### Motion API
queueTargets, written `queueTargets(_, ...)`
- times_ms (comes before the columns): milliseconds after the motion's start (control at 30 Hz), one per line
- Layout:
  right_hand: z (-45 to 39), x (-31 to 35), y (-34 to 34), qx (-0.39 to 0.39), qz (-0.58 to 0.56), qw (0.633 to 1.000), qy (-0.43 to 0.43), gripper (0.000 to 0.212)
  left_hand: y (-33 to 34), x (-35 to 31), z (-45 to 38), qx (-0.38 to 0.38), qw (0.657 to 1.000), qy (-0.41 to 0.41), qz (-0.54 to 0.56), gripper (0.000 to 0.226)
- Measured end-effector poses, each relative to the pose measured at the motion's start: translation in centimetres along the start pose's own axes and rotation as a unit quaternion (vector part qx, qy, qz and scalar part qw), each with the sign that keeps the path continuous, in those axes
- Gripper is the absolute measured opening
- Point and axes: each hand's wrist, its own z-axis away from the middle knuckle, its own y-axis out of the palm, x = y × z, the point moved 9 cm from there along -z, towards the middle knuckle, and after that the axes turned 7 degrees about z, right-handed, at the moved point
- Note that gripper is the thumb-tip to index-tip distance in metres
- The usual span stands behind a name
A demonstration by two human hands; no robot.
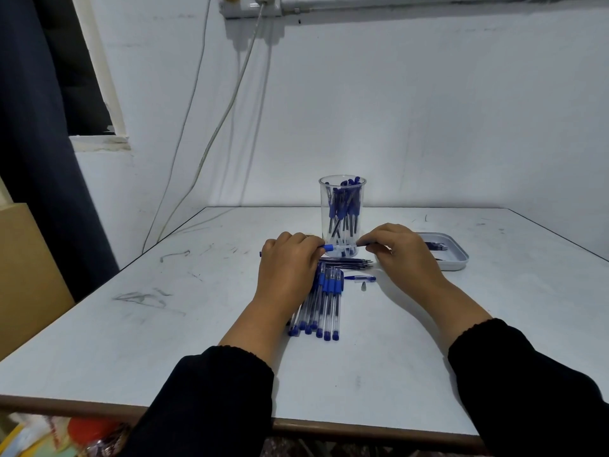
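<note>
Pale, scuffed wall [428, 110] closed off the back of the room, with a socket box [253, 4] and a grey conduit [428, 1] high up and two cables [214, 127] hanging down to the worktop's far left corner. Left of that hung a dark curtain [33, 159] beside a window recess, and a cardboard panel [26, 275] leaned below it. The white worktop [164, 324] bore pen scribbles and grey smudges, and its front edge was trimmed in brown.

Near the middle, both hands came in from black sleeves. The left grip [290, 262] had its fingers curled and pinched the blue end of a pen [339, 248]. The right grip [402, 252] pinched the other end of its clear barrel. The pen lay level between them, lifted off the worktop, just in front of a clear jar [324, 212] that stood upright and held more blue-capped pens.

Below the held pen lay a bundle of dark refills [349, 262], and nearer the person a row of clear pens [324, 301] lay side by side, partly under the left wrist. A loose blue cap piece [361, 278] and a small grey tip [363, 286] lay just right of that row. A shallow grey tray [454, 258] sat behind the right grip, with a few dark refills in it.
</note>
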Motion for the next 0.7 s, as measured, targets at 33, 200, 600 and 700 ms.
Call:
queueTargets(33, -0.01, 0.02, 0.02, 0.000, 0.000, 1.000, -0.001, 0.023, 0.02, 0.04, 0.00, 0.001, 1.000, -0.001, 0.000, 0.022)
queueTargets(200, -0.04, 0.09, 0.11, -0.003, 0.009, 1.000, -0.010, 0.022, 0.00, 0.05, 0.05, 0.001, 1.000, -0.002, -0.003, 0.021)
queueTargets(600, -0.08, 0.39, 0.11, -0.011, 0.003, 1.000, -0.016, 0.021, -0.21, -0.12, 0.06, -0.006, 1.000, 0.002, 0.003, 0.016)
queueTargets(700, -0.06, 0.56, 0.07, -0.011, 0.004, 1.000, -0.015, 0.021, -0.26, -0.25, 0.04, -0.015, 1.000, 0.010, 0.004, 0.014)
